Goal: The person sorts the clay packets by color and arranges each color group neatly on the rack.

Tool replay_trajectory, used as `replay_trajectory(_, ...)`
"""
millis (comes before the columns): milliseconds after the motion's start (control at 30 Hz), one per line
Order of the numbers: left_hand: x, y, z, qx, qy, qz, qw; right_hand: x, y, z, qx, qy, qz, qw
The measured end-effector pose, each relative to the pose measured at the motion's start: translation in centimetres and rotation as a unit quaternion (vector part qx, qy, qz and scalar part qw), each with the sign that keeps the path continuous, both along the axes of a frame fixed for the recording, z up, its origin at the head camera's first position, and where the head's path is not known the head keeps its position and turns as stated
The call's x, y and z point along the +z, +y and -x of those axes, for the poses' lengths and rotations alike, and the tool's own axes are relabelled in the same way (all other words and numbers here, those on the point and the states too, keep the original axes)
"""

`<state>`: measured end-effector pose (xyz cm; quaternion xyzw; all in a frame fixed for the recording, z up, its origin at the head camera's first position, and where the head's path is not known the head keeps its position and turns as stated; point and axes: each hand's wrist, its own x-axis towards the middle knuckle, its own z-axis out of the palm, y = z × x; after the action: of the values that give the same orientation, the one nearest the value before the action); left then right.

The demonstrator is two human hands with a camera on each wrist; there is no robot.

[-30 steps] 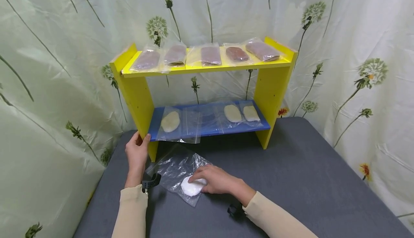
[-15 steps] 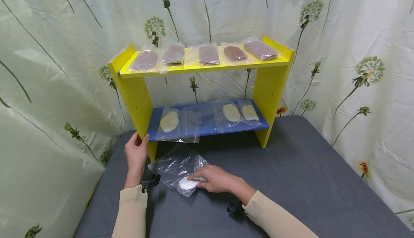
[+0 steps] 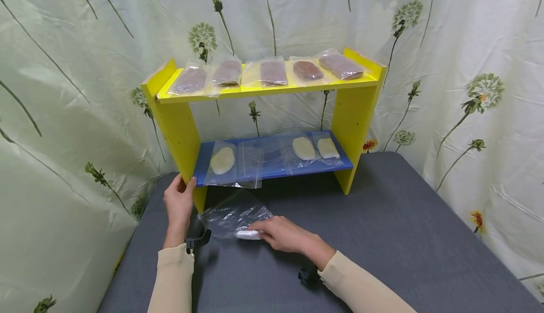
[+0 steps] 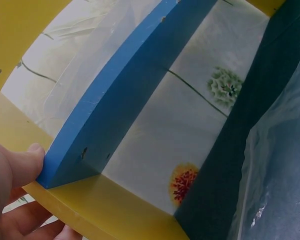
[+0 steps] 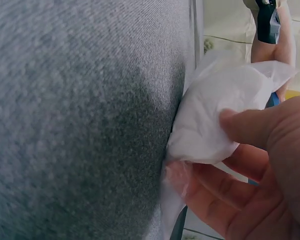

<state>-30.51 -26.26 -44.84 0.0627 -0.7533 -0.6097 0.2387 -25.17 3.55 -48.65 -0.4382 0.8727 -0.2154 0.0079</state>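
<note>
My left hand [image 3: 179,204] grips the lower front corner of the yellow shelf unit [image 3: 176,133]. In the left wrist view its thumb [image 4: 27,162] lies by the end of the blue shelf board [image 4: 97,100], with the fingers round the yellow side panel. My right hand [image 3: 284,234] pinches a clear zip bag [image 3: 231,215] with a flat white piece [image 3: 248,234] inside, low over the table. Seen from the right wrist, thumb and fingers hold the white piece [image 5: 210,117] through the plastic, tilted on edge. The bag's far part lies toward the shelf unit's left foot.
Bagged pale flat pieces, one a round patty [image 3: 223,160], lie on the blue board. Several bags of reddish-brown flat pieces, one a darker patty [image 3: 308,70], lie on the yellow top shelf. A dark grey table [image 3: 374,237] stands before a flowered curtain [image 3: 459,114].
My right hand has tipped the white piece up from lying flat, drawing the bag's near end off the table and slightly away from me. My left hand stays on the shelf unit.
</note>
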Motion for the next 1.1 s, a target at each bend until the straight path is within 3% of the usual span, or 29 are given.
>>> replay_trajectory(167,0.0,0.0,0.1,0.002,0.001,0.001,1.0000,0.0,0.1,0.0,0.005,-0.004,0.006,1.0000)
replay_trajectory(400,-0.1,0.0,0.1,0.003,0.004,0.002,1.0000,0.3,0.5,-0.3,-0.019,-0.017,0.019,0.9995)
replay_trajectory(700,-0.2,-0.1,0.1,0.004,0.001,0.005,1.0000,1.9,1.4,-0.4,-0.047,-0.016,0.062,0.9968)
replay_trajectory(967,-0.2,-0.1,0.1,-0.001,0.000,-0.001,1.0000,3.3,2.3,-0.4,-0.062,-0.050,0.121,0.9895)
replay_trajectory(1100,-0.1,-0.1,0.1,-0.001,0.001,-0.003,1.0000,4.1,2.6,-0.3,-0.062,-0.040,0.147,0.9863)
